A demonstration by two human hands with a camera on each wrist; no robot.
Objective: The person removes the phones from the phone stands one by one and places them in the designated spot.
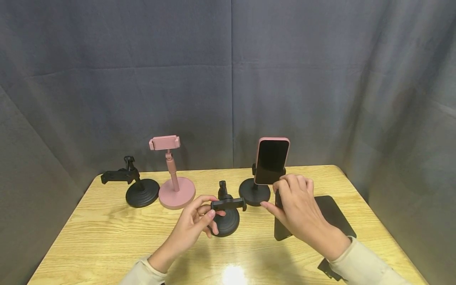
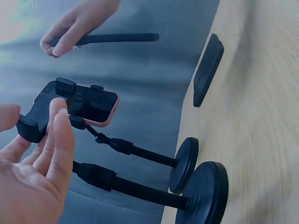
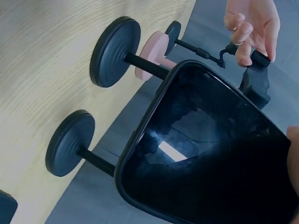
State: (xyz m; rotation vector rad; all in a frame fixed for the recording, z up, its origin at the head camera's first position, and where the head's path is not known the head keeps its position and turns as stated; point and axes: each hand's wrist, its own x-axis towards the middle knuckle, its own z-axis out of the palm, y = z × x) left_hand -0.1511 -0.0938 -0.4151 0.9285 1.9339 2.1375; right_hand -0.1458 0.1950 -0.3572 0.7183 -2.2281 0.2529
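My left hand (image 1: pixel 197 219) pinches the left end of the clamp (image 1: pixel 229 204) on a black phone stand, whose round base (image 1: pixel 229 225) stands on the table. Nothing sits in that clamp. To the right, my right hand (image 1: pixel 299 200) grips a black smartphone (image 3: pixel 205 154) above the table, apart from the stand. The head view shows this phone almost edge-on and mostly hidden by the hand; its glossy screen fills much of the right wrist view. Behind it, a phone with a pink edge (image 1: pixel 272 160) is upright in another black stand (image 1: pixel 254 194).
A pink phone stand (image 1: pixel 177 194) and a black stand (image 1: pixel 142 194) with its clamp turned sideways are at the back left. Flat on the wooden table (image 1: pixel 107 241), a dark slab (image 1: pixel 335 215) lies partly under the right arm. Grey curtains (image 1: pixel 199 79) surround the table.
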